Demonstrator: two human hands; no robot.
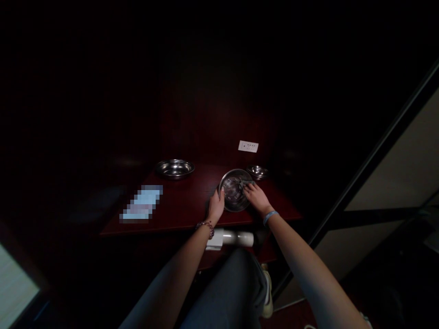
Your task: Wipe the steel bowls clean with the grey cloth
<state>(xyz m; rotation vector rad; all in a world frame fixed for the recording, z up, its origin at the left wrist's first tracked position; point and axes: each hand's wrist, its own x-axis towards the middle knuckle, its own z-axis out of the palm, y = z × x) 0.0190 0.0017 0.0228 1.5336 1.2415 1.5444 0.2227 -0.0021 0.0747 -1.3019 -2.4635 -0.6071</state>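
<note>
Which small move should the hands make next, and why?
Probably the right hand should slide what looks like a cloth around the bowl's inside: both are at its right inner side, and the left hand grips the bowl.

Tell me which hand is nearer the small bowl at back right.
Right. The right hand is just in front of the small bowl; the left hand is farther left, holding the larger bowl.
</note>
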